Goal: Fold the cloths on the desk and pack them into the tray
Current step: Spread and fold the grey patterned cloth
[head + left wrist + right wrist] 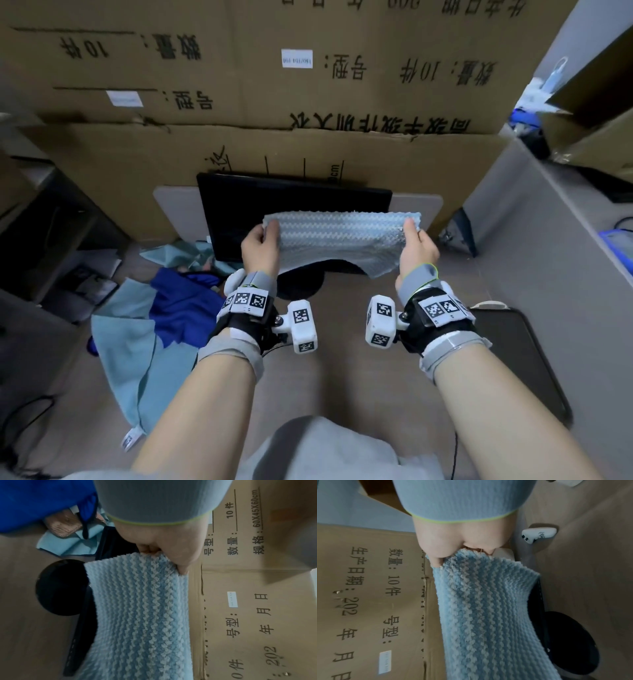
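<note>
Dim, even light – wide-angle warping, wrist views soft.

Two hands, four cloths: one striped (pixel 337 236), two teal (pixel 137 356), one blue (pixel 181 308)

stacked cardboard boxes (pixel 308 85), black monitor (pixel 239 212), round monitor base (pixel 58 586)

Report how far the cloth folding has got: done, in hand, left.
Done: nothing visibly folded or packed; I cannot make out the tray's contents. In hand: the left hand and right hand each pinch an upper corner of the striped light-blue cloth, held up stretched above the desk. Left: the dark blue cloth and teal cloths lie crumpled on the desk's left.
</note>
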The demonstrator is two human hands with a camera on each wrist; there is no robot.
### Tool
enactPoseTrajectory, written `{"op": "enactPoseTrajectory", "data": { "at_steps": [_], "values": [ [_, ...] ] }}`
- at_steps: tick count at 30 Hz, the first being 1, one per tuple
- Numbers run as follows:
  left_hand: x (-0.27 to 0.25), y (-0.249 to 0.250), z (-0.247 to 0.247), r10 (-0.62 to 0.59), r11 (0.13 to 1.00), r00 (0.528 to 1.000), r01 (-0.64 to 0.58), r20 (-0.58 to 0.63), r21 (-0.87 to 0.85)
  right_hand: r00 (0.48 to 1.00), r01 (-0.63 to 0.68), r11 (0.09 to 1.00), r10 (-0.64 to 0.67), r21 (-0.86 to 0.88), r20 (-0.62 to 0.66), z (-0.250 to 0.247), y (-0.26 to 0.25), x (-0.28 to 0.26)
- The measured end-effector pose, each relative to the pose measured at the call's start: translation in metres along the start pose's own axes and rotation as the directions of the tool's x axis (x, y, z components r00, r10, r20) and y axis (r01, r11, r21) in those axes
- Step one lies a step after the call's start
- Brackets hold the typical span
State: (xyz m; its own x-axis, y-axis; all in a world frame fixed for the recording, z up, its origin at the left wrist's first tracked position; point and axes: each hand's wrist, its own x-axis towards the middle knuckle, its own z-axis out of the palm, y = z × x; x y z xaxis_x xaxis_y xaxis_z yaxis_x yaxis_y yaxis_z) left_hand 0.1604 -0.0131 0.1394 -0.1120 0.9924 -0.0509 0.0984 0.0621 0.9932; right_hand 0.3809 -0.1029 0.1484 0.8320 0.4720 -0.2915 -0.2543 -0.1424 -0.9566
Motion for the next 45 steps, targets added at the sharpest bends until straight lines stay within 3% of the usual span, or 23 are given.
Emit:
{"op": "enactPoseTrajectory", "data": {
  "at_steps": [4, 9, 12, 15, 17, 21, 25, 30, 36, 41, 45],
  "values": [
    [-0.030, -0.026, -0.006, -0.018, 0.995, 1.000, 0.018, -0.004, 0.098, 0.992, -0.096, 0.995, 0.096, -0.004, 0.084, -0.033, 0.023, -0.010],
    [-0.089, -0.095, -0.017, -0.304, 0.910, 0.952, 0.300, -0.030, 0.287, 0.965, -0.233, 0.953, 0.252, -0.196, 0.078, -0.086, 0.108, -0.009],
    [-0.128, -0.140, -0.021, -0.446, 0.805, 0.893, 0.432, -0.064, 0.406, 0.891, -0.389, 0.835, 0.449, -0.390, 0.072, -0.121, 0.168, -0.006],
    [-0.163, -0.176, -0.028, -0.550, 0.740, 0.830, 0.534, -0.089, 0.408, 0.799, -0.432, 0.702, 0.589, -0.565, 0.120, -0.150, 0.209, -0.012],
    [-0.177, -0.191, -0.030, -0.588, 0.698, 0.800, 0.577, -0.120, 0.424, 0.769, -0.454, 0.648, 0.631, -0.612, 0.098, -0.162, 0.222, -0.015],
    [-0.181, -0.199, -0.028, -0.612, 0.674, 0.777, 0.608, -0.144, 0.419, 0.744, -0.483, 0.588, 0.666, -0.649, 0.049, -0.174, 0.243, -0.009],
    [-0.160, -0.205, -0.017, -0.619, 0.654, 0.775, 0.598, -0.127, 0.464, 0.769, -0.453, 0.584, 0.638, -0.673, 0.036, -0.176, 0.280, 0.021],
    [-0.123, -0.213, -0.001, -0.633, 0.605, 0.764, 0.587, -0.122, 0.538, 0.767, -0.465, 0.562, 0.641, -0.684, 0.004, -0.150, 0.268, 0.039],
    [-0.087, -0.233, 0.008, -0.690, 0.491, 0.713, 0.585, -0.122, 0.646, 0.740, -0.478, 0.481, 0.671, -0.735, -0.042, -0.120, 0.256, 0.053],
    [-0.076, -0.241, 0.012, -0.698, 0.475, 0.706, 0.582, -0.119, 0.660, 0.761, -0.493, 0.440, 0.636, -0.750, -0.128, -0.113, 0.241, 0.048],
    [-0.069, -0.244, 0.012, -0.680, 0.496, 0.722, 0.579, -0.125, 0.646, 0.760, -0.549, 0.474, 0.625, -0.688, -0.177, -0.110, 0.236, 0.043]
  ]
}}
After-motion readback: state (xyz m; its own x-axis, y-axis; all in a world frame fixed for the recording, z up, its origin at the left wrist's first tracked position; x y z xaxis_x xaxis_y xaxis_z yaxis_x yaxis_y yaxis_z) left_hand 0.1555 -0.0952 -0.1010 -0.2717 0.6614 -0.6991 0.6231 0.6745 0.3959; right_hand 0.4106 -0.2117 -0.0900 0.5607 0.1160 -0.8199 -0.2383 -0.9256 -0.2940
